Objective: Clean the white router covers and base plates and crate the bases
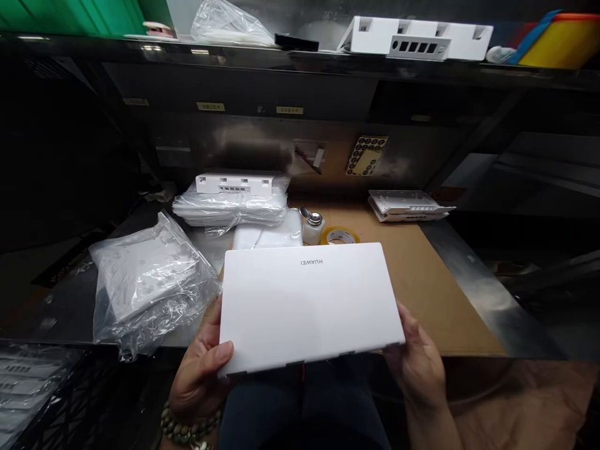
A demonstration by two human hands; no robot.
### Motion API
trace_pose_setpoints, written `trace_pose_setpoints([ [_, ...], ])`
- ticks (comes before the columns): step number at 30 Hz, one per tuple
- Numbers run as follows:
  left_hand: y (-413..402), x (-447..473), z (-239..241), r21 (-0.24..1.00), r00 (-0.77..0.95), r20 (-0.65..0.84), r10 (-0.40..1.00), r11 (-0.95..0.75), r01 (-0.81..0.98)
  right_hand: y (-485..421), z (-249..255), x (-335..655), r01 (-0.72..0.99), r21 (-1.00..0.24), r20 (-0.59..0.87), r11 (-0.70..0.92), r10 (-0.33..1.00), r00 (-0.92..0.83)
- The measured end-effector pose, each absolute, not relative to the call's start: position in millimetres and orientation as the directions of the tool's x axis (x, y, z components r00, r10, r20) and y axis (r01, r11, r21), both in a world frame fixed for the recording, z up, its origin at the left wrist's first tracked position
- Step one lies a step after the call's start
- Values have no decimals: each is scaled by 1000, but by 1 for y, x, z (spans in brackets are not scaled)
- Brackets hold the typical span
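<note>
Panel: white HUAWEI panel (309, 306) held flat above cardboard mat (435, 294)
Left hand (199, 375): closed on near-left corner, thumb on top
Right hand (415, 362): gripping near-right edge, fingers probably underneath
Nearby: bagged white parts (145, 287), tape roll (340, 236)

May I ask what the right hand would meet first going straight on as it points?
Holding the white panel, the right hand points over bare cardboard mat; the stacked white parts probably come first.

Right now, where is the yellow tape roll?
The yellow tape roll lies centre of the head view on the cardboard mat, just right of the metal-capped bottle, beyond the far edge of the white Huawei cover.
</note>
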State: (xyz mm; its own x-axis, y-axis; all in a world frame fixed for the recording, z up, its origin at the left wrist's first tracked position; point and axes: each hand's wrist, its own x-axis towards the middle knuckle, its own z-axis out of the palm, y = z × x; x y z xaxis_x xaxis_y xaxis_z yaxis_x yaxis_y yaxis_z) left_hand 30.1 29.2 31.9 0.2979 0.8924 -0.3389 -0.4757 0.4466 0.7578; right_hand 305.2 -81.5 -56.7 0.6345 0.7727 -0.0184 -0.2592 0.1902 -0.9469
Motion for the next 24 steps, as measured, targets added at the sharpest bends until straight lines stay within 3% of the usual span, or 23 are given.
trace_pose_setpoints([
  [4, 29, 26, 34, 775, 239, -382, 893, 450, -444, -87, -53, 298, -354, -915, -21, 193, 855, 519],
  [13, 24, 17, 30, 789, 196, -414, 889, 458, -411, -88, -44, 292, -225, -953, 46, 202, 833, 551],
  [24, 21, 19, 29, 752, 190, -392, 900, 432, -497, -94, -50, 293, -226, -955, 42, 191, 844, 534],
])
